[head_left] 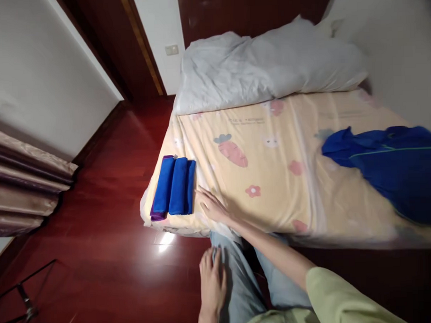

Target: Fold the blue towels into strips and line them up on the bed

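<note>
Folded blue cloths (pixel 178 186) lie side by side near the left edge of the bed (pixel 273 197), with purple fabric showing under the leftmost one. Just right of them, my right hand (pixel 213 207) rests on the patterned sheet, fingers extended toward the cloths and holding nothing. My left hand (pixel 212 279) is lower, beside my left leg in front of the bed, its fingers apart and nothing in them. On the right side of the bed, a dark blue garment (pixel 392 167) with a thin green line lies spread and crumpled.
A long grey-white bundle of bedding (pixel 261 68) lies across the far end of the bed. Striped curtains (pixel 21 182) hang at the left. A black metal stand (pixel 27 302) is on the red floor at the lower left.
</note>
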A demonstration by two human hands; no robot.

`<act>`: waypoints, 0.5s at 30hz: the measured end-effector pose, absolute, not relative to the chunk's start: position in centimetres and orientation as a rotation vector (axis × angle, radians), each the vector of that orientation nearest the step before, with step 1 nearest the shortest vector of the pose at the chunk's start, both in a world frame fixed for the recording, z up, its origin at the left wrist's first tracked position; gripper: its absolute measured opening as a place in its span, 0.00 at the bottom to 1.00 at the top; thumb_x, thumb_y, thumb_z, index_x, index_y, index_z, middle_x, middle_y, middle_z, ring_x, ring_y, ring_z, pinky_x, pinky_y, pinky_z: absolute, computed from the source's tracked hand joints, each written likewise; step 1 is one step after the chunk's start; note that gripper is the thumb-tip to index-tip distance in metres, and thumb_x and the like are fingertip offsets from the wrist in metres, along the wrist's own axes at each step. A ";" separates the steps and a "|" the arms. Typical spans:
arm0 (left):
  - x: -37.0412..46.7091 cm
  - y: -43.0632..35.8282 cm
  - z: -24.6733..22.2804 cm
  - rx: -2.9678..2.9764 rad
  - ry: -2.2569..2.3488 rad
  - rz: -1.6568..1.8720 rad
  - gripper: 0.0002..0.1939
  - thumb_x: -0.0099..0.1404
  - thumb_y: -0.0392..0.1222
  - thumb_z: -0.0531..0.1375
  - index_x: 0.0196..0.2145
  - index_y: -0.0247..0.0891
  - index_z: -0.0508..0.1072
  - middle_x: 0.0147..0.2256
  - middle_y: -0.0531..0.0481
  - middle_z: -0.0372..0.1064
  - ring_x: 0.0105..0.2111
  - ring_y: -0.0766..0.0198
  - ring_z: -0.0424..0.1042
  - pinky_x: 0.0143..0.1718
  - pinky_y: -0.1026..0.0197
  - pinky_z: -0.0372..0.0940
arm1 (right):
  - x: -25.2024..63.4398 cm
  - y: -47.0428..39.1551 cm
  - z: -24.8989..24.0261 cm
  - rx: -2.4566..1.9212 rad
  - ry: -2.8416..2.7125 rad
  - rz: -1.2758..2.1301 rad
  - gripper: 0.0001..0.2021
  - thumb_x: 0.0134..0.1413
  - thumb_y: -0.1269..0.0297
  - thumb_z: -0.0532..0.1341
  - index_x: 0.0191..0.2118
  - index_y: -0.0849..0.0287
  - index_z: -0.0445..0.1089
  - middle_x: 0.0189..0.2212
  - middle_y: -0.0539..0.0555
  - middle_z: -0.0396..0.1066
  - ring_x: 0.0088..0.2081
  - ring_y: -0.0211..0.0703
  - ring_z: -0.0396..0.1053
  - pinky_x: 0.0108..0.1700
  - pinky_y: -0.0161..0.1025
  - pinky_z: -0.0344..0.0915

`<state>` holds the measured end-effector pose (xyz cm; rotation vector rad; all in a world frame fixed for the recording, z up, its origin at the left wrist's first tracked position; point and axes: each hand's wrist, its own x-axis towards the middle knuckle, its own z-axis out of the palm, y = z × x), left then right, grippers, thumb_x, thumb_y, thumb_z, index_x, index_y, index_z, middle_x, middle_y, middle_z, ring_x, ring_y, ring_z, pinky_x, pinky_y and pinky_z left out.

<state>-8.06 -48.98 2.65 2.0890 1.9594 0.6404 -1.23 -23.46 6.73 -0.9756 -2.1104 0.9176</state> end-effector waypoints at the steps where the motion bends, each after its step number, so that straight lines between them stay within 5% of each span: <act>1: -6.8 -50.8 1.8 2.085 1.930 0.631 0.38 0.74 0.38 0.49 0.76 0.51 0.42 0.68 0.36 0.59 0.65 0.46 0.66 0.57 0.41 0.72 | 1.7 -26.4 6.2 -0.992 -2.067 0.922 0.31 0.65 0.71 0.52 0.72 0.48 0.59 0.70 0.55 0.60 0.71 0.50 0.58 0.72 0.58 0.59; 4: -5.0 -54.3 0.1 1.963 1.950 0.643 0.37 0.75 0.41 0.49 0.76 0.52 0.40 0.73 0.37 0.50 0.68 0.45 0.61 0.60 0.40 0.71 | 11.1 -36.2 4.3 -1.155 -1.888 0.926 0.27 0.64 0.68 0.53 0.65 0.39 0.68 0.57 0.53 0.75 0.59 0.54 0.74 0.62 0.61 0.72; 8: -5.5 -53.9 -0.3 2.048 1.875 0.706 0.38 0.74 0.44 0.52 0.76 0.53 0.42 0.71 0.37 0.54 0.67 0.41 0.63 0.59 0.37 0.71 | 20.3 -47.4 4.2 -1.301 -1.785 1.004 0.24 0.58 0.65 0.57 0.51 0.25 0.77 0.40 0.46 0.82 0.43 0.57 0.82 0.46 0.59 0.80; 12: -4.7 -52.4 1.2 2.214 1.822 0.780 0.33 0.71 0.44 0.54 0.72 0.47 0.58 0.65 0.35 0.64 0.64 0.37 0.67 0.58 0.35 0.71 | 23.5 -51.0 5.4 -1.367 -1.649 1.040 0.18 0.58 0.59 0.57 0.46 0.24 0.78 0.38 0.43 0.82 0.43 0.55 0.82 0.47 0.57 0.80; 15: -2.5 -52.5 2.6 2.303 1.726 0.764 0.25 0.69 0.41 0.55 0.61 0.52 0.74 0.61 0.43 0.70 0.61 0.41 0.70 0.57 0.38 0.73 | 24.3 -50.0 5.2 -1.433 -1.523 1.000 0.16 0.57 0.55 0.57 0.45 0.29 0.78 0.39 0.43 0.82 0.43 0.55 0.82 0.44 0.55 0.81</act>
